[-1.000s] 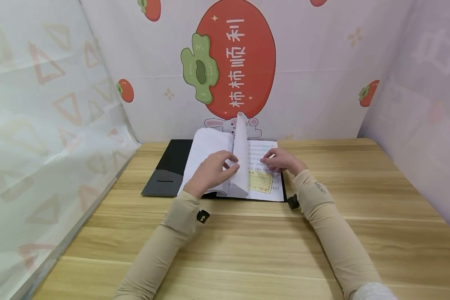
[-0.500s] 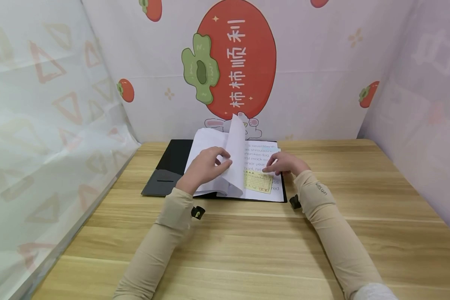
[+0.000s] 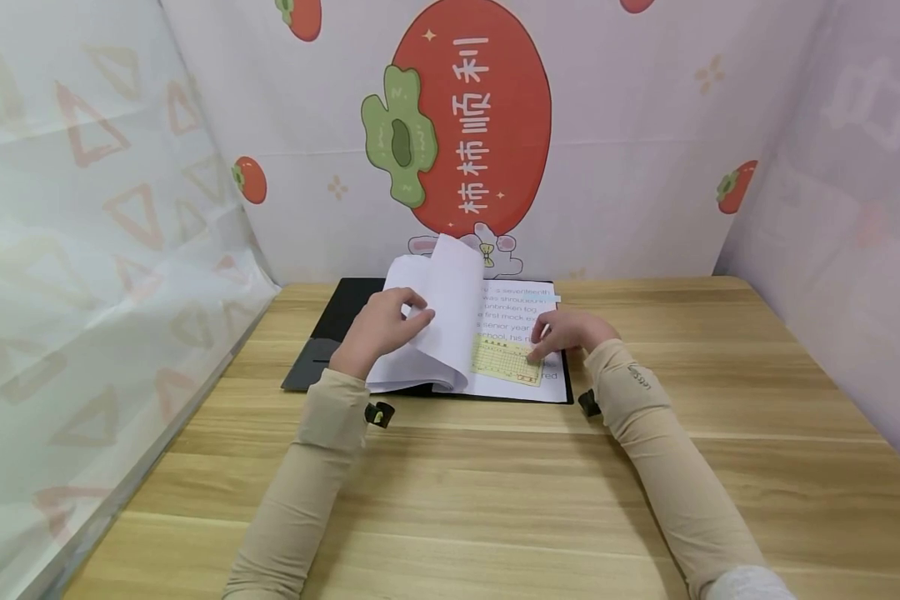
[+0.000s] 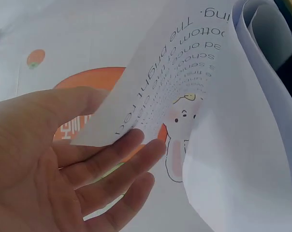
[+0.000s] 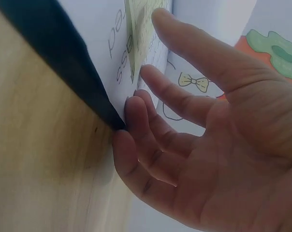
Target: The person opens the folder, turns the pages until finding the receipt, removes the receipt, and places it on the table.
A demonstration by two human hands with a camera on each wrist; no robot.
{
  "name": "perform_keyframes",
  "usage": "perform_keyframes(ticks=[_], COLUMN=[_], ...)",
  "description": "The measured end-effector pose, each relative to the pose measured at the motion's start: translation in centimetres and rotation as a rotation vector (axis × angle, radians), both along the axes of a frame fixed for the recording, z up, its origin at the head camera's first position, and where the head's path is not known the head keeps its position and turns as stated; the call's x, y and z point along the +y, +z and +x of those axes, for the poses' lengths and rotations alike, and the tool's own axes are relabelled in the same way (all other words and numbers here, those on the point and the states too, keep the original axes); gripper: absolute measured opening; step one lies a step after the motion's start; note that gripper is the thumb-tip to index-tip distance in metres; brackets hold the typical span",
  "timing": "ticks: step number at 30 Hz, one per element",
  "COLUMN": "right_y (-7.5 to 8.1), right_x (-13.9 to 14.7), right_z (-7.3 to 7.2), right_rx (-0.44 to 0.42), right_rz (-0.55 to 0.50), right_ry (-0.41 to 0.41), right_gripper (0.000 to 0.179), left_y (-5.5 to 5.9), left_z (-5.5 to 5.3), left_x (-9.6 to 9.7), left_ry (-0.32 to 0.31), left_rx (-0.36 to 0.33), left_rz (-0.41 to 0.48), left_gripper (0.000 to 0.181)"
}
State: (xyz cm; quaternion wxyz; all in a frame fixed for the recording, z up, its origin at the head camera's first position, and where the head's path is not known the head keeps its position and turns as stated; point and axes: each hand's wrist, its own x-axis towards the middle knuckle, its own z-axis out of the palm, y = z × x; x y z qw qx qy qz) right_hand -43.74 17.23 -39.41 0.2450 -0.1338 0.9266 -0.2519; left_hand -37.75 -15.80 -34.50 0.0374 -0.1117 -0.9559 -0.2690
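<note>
In the head view a black folder (image 3: 360, 300) lies open on the table with white printed pages inside. My left hand (image 3: 378, 329) pinches the outer edge of a lifted page (image 3: 450, 308), which curves over to the left. The left wrist view shows that page's corner (image 4: 95, 137) between thumb and fingers. A yellow grid-patterned note (image 3: 502, 360) lies on the right-hand printed page (image 3: 510, 308). My right hand (image 3: 566, 332) rests at that page's right side, fingertips on the sheet and the folder's edge, its thumb at the note. Its fingers are loosely bent.
The folder's left side has a grey pocket (image 3: 307, 367). A pale blue tab (image 3: 553, 298) sticks out at the right page's edge. Behind the wooden table (image 3: 480, 500) hangs a white backdrop (image 3: 615, 200) with persimmon drawings; patterned sheets stand on both sides.
My left hand has moved left, drawing the lifted page over with it and uncovering more print and the yellow note. The right hand has shifted slightly, its fingertips lower by the note.
</note>
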Motion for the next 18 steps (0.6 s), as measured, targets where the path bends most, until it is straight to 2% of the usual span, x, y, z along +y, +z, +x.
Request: perform_keyframes(ticks=[10,14,18], right_y=[-0.4,-0.5,-0.5], right_x=[-0.3,-0.3,-0.4], right_z=[0.3,0.2,0.2], right_rx=[0.006,-0.002,-0.021], right_rz=[0.007,0.003,-0.012], right_ry=[0.002,-0.016,-0.023], right_gripper=[0.044,0.043,0.042], left_y=[-0.4,-0.8,-1.2], left_z=[-0.6,-0.9,-1.0], left_x=[-1.4,-2.0,-2.6], left_ry=[0.051,0.080,0.114], left_rx=[-0.061,-0.103,-0.175], left_rz=[-0.006,-0.058,-0.121], left_gripper=[0.040,0.044,0.049])
